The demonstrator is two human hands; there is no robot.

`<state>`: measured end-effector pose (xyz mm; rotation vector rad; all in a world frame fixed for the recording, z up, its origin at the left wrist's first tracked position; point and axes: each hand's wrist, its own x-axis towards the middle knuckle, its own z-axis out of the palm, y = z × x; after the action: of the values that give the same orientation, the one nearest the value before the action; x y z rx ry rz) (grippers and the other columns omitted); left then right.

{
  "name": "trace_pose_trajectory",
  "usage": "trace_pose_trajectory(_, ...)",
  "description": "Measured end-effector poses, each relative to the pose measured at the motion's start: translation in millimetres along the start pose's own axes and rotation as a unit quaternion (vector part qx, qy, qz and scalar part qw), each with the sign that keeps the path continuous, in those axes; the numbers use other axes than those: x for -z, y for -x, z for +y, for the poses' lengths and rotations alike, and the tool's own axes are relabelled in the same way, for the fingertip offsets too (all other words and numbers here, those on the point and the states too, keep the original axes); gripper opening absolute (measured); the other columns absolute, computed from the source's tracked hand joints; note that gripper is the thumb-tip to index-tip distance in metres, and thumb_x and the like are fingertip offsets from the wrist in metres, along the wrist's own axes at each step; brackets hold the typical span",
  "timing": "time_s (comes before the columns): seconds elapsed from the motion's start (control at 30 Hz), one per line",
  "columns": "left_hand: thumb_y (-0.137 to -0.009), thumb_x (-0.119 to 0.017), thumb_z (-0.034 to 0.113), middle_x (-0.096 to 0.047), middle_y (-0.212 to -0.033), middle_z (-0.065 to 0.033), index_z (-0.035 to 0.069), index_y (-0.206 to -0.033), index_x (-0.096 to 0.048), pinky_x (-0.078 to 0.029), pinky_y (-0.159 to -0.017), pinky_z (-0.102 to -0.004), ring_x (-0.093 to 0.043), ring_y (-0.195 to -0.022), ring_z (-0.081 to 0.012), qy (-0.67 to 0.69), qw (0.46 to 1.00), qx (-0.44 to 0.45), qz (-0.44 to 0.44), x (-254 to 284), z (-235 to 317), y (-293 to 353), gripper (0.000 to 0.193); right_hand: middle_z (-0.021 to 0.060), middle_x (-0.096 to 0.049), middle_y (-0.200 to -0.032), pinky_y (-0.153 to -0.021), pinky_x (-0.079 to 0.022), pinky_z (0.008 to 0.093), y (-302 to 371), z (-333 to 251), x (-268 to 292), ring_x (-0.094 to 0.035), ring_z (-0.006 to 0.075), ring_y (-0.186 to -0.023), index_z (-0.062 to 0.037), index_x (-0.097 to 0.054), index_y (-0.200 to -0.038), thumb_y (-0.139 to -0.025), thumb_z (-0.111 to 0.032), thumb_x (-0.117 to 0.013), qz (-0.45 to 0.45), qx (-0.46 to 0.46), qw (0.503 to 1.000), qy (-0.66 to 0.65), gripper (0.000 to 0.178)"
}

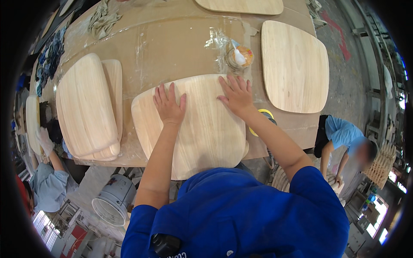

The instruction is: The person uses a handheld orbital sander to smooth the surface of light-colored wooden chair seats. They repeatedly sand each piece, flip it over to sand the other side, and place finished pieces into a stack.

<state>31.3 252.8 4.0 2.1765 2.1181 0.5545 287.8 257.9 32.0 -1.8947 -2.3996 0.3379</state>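
Note:
A pale wooden panel with rounded corners (206,129) lies flat in front of me, its near edge against my body. My left hand (170,105) rests on its upper left part, palm down with fingers spread. Toward the panel's far right edge, my right hand (236,95) lies the same way, fingers apart. Neither hand grips anything. Just beyond my right hand stands a round container (239,58) with orange contents and a white spoon-like tool in it. Partly hidden by my right forearm is a dark tool with a yellow ring (266,115).
Two similar panels (88,107) are stacked at the left, and another panel (295,66) lies at the right. Brown sheeting with clear tape covers the table (172,47). A cloth (103,21) lies far left. A grey bucket (114,200) stands below. Co-workers (346,137) are on both sides.

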Motion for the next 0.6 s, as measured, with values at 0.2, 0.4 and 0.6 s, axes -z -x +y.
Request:
trace_pose_trajectory(0.2, -0.088, -0.056, 0.046, -0.038, -0.142, -0.0213, 0.011, -0.135, -0.049, -0.021, -0.111, -0.0555, -0.029, -0.135, -0.041, -0.004, 1.0, 0.003, -0.006, 1, 0, 0, 0.059, 0.0081, -0.037, -0.146, -0.105, -0.026, 0.0635, 1, -2, 6, -0.033, 0.039, -0.133, -0.0281, -0.038, -0.145, -0.086, -0.05, -0.06, -0.01, 0.032, 0.999, 0.013, 0.067)
trace_pose_trajectory(0.4, -0.089, -0.055, 0.046, -0.037, -0.143, -0.0213, 0.011, -0.135, -0.049, -0.021, -0.112, -0.0554, -0.029, -0.135, -0.0408, -0.007, 1.0, 0.004, -0.01, 0, 0, 1, 0.058, 0.0086, -0.039, -0.145, -0.106, -0.024, 0.0656, -1, 3, -3, -0.031, 0.039, -0.135, -0.0291, -0.036, -0.146, -0.087, -0.053, -0.057, 0.009, 0.034, 0.999, 0.035, 0.067)
trace_pose_trajectory(0.6, -0.089, -0.054, 0.047, -0.037, -0.143, -0.0209, 0.011, -0.135, -0.049, -0.021, -0.111, -0.0555, -0.029, -0.135, -0.0404, -0.002, 1.0, 0.001, -0.006, 0, -1, 1, 0.058, 0.0081, -0.04, -0.143, -0.107, -0.024, 0.0624, -5, 2, 0, -0.032, 0.0374, -0.132, -0.0259, -0.04, -0.144, -0.088, -0.05, -0.058, 0.002, 0.0, 1.0, -0.01, 0.063)
